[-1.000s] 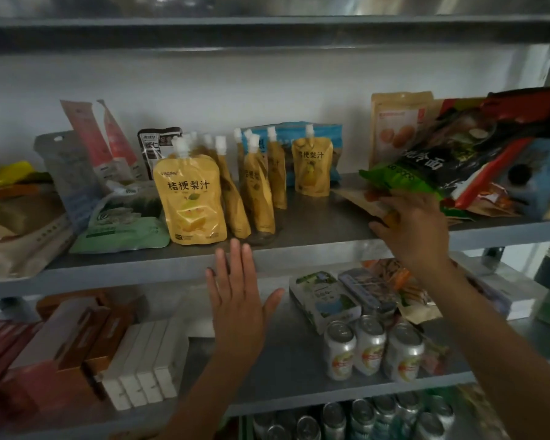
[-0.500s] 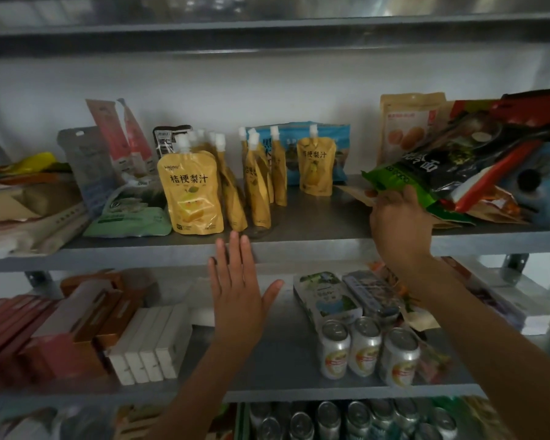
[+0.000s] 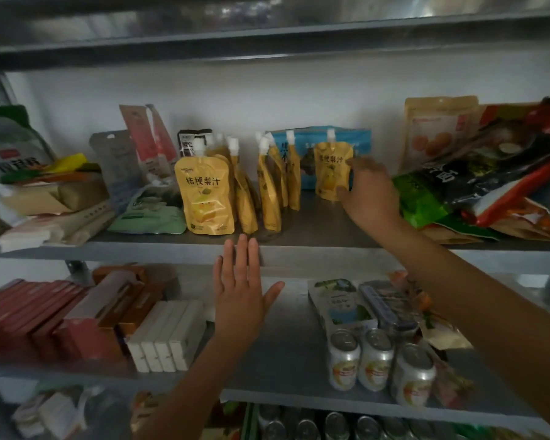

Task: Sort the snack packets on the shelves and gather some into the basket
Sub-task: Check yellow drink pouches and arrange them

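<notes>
Several yellow spouted juice pouches [image 3: 208,198] stand on the upper grey shelf [image 3: 315,223]. One more yellow pouch [image 3: 331,166] stands apart at the back, in front of a blue packet [image 3: 359,141]. My right hand [image 3: 370,193] reaches in and holds this pouch by its right edge, thumb low on its front and fingers at its upper side; the hand is blurred. My left hand [image 3: 240,293] is flat with fingers straight, its fingertips at the shelf's front lip. No basket is in view.
A heap of noodle and snack packets [image 3: 489,185] leans at the right of the upper shelf; flat packets [image 3: 146,214] lie at the left. The lower shelf carries red boxes [image 3: 35,315], white boxes [image 3: 169,335] and silver cans [image 3: 375,360].
My right hand left the packet heap at the right and moved left and back to the lone yellow pouch. My left hand stayed flat at the shelf edge.
</notes>
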Tool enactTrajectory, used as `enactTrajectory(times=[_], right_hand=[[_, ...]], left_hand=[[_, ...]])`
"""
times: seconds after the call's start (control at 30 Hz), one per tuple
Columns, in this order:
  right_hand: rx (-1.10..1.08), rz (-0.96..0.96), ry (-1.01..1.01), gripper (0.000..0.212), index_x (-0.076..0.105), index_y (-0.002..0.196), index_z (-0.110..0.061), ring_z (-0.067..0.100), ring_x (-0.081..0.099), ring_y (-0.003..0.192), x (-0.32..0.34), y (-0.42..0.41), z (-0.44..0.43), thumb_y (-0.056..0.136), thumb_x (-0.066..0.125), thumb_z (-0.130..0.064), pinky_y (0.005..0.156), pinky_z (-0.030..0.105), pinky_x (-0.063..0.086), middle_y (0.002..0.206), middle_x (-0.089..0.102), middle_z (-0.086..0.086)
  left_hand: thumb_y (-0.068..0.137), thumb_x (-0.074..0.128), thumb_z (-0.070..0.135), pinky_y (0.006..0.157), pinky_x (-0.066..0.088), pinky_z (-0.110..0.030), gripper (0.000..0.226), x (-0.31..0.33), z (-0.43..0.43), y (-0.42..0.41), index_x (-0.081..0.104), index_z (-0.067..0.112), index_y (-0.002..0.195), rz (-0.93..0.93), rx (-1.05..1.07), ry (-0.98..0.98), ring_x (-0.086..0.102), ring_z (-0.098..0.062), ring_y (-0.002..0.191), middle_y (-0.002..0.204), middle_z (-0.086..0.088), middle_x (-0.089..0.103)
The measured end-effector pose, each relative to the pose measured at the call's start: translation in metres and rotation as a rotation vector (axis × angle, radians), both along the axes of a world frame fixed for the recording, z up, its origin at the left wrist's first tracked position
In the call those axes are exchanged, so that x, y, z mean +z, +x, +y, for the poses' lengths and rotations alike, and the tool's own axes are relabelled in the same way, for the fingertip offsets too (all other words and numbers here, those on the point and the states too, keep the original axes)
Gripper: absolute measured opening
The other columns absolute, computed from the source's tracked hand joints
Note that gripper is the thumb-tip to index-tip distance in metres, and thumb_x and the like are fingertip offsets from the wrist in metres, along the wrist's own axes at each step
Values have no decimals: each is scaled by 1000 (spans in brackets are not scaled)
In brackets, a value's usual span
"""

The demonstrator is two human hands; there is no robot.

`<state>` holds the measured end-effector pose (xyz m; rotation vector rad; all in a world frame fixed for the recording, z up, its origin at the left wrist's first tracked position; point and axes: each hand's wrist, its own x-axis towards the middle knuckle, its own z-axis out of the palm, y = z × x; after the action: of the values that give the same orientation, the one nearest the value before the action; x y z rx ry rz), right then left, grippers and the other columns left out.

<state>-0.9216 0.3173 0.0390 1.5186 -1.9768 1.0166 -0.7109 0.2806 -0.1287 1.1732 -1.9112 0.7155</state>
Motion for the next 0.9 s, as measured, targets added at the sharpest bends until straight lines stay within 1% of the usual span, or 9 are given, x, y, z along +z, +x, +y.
enactTrajectory(times=[0.1,0.2,0.3,0.4,0.5,0.63,0.77,0.83,0.9], right_hand=[[132,-390,-149,55,49,127,-2,32,49,117,2,-6,-46,80,70,-19,91,35,43,125,53,18],[125,-566,-238,59,50,123,-5,29,53,114,3,-15,-78,72,77,-21,93,34,44,123,55,15],[126,-751,-244,65,45,127,-10,30,55,115,-2,-29,-95,73,78,-23,96,37,45,126,56,13],[88,-759,-133,61,42,133,-10,34,54,118,-11,-37,-109,82,71,-28,96,42,43,129,56,15],[-9,-619,-81,32,60,118,-8,37,55,114,-11,-36,-111,92,57,-26,91,41,44,121,60,19],[-104,-601,-192,27,65,109,-4,36,57,109,-7,-29,-98,95,48,-19,86,38,45,115,64,21],[30,-621,-351,20,66,96,1,32,61,98,6,-22,-68,90,53,-13,71,27,39,103,66,20],[92,-680,-359,18,68,95,-1,29,64,93,10,-21,-44,85,60,-14,71,28,46,98,69,17],[221,-861,-353,16,69,96,-5,21,65,85,13,-17,-12,81,66,-10,72,33,54,94,69,9]], left_hand=[[91,35,62,119,4,-45,90,-2,-6,-1,1,7,153,-1,31,-43,9,-34,146,155,-17,17],[91,37,61,119,3,-44,90,-5,-12,-1,0,8,153,7,31,-81,-3,-30,148,155,-17,17],[92,37,60,120,3,-43,89,-8,-19,1,-1,9,153,-4,39,-137,-3,-29,148,154,-17,19],[92,39,60,119,5,-44,90,-10,-22,-2,-1,8,153,-7,47,-164,-2,-30,148,152,-17,21],[92,38,61,120,4,-44,90,-11,-21,-4,0,7,153,7,60,-172,3,-31,148,152,-17,22],[93,35,62,120,2,-44,89,-8,-16,0,-2,8,153,0,40,-133,-4,-30,148,154,-16,18],[91,37,64,118,7,-44,90,-1,-6,6,2,8,153,-45,22,-48,12,-33,145,155,-15,19],[89,36,66,116,13,-44,89,5,3,7,13,8,152,-39,8,-17,21,-33,142,153,-15,25],[86,47,64,114,21,-45,86,15,15,8,28,7,147,-11,-17,-3,29,-32,138,149,-16,36]])
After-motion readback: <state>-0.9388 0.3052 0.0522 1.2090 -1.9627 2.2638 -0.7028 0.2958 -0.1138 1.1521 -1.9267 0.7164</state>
